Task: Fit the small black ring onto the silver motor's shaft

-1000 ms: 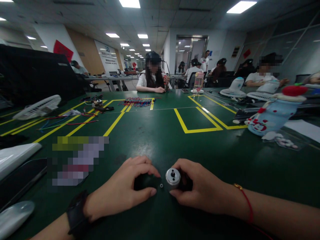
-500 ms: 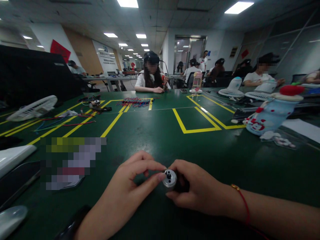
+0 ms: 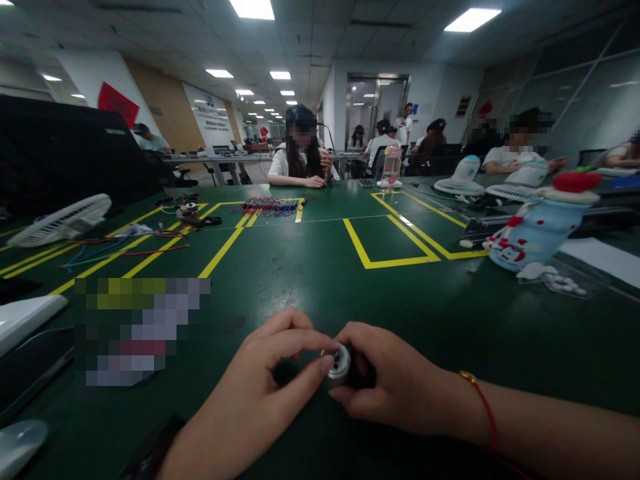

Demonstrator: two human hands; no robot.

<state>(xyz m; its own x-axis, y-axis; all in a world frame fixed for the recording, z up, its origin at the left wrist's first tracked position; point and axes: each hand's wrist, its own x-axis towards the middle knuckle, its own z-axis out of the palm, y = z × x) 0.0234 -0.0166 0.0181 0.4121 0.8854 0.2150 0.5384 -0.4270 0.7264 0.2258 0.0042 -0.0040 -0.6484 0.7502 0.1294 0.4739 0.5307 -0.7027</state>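
My right hand [image 3: 385,370] is wrapped round a dark cylindrical part with a silver metal end [image 3: 340,371], held low over the near side of the table. That end faces me and shows a central hole with smaller holes beside it; the grip hides most of the body. From the left, the thumb and index finger of my left hand [image 3: 273,377] pinch at the rim and face of the metal end. Whatever sits between those fingertips is too small to make out.
Yellow tape marks the green table [image 3: 285,267]. Bundled wires [image 3: 273,207] lie farther back, with loose wires and a white fan [image 3: 65,220] leftward. A blue bottle [image 3: 543,227] stands right. A mouse [image 3: 23,440] sits near left. A co-worker [image 3: 300,153] sits opposite.
My left fingertips have moved farther over the metal end, covering more of its face. The cylindrical part has tilted slightly in my right hand, which stays closed round it.
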